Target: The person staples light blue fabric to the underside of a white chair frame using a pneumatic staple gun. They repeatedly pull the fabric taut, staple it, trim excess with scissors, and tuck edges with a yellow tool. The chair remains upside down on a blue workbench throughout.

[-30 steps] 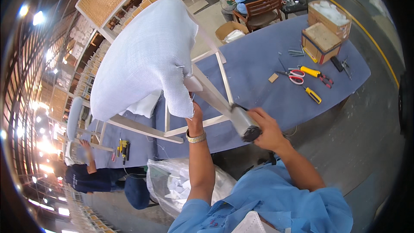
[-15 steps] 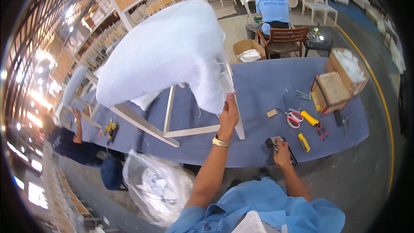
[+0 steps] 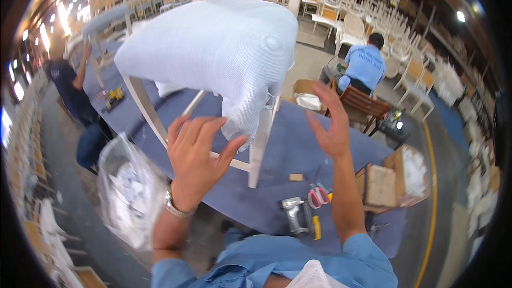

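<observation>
- We raise both hands to a white-framed chair (image 3: 213, 58) that stands on a blue-covered workbench (image 3: 298, 144), its seat wrapped in pale mesh fabric (image 3: 224, 42) that hangs loose off the near corner.
- Our left hand (image 3: 194, 154) is spread wide, fingers fanned, the thumb tip at the drooping fold of fabric by the front leg (image 3: 261, 144); it closes on nothing.
- Our right hand (image 3: 330, 122) is likewise open, palm turned inward, a little apart from the chair's right side and holding nothing.
- The risk, as we judge it: with neither hand gripping the frame, a nudge against the leg could rock or slide the chair on the cloth-covered top.
- The loose fabric could slip off the seat corner or bunch unevenly if we pull it from one side only.
- A stapler-like power tool (image 3: 296, 216), red-handled scissors (image 3: 318, 194) and a yellow-handled tool (image 3: 316, 228) lie near the bench edge below our right forearm; a careless sweep of the arm could knock them to the floor.
- An open cardboard box (image 3: 381, 184) sits further right on the bench, and a clear bag of scraps (image 3: 130, 192) hangs at the left.
- Two other people work in the background, one seated at a wooden chair (image 3: 365, 104), one at the far left of the bench.
</observation>
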{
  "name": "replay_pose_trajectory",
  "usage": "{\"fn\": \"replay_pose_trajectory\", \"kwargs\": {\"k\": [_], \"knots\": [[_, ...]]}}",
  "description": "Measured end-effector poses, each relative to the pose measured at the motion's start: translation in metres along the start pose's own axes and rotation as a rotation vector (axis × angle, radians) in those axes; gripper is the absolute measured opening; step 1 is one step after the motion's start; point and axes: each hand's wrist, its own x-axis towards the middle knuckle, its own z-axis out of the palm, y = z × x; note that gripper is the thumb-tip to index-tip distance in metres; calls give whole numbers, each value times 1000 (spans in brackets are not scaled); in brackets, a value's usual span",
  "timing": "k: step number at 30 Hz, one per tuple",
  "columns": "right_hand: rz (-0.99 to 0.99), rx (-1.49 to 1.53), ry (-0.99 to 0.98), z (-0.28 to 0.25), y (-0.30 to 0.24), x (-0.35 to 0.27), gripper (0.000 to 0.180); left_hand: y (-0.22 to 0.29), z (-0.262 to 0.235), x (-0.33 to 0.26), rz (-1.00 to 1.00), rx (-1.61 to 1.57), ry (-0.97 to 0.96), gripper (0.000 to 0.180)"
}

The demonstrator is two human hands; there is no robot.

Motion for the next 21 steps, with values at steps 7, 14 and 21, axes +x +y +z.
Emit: {"fn": "replay_pose_trajectory", "kwargs": {"k": [7, 14, 21], "knots": [[-447, 38, -440, 14, -31, 109, 59, 6, 14, 22, 159, 407, -181, 37], [-498, 1, -422, 34, -33, 110, 80, 16, -2, 30, 52, 316, -56, 43], [-490, 12, -390, 42, -32, 111, 81, 13, 14, 27, 114, 461, -46, 31]]}}
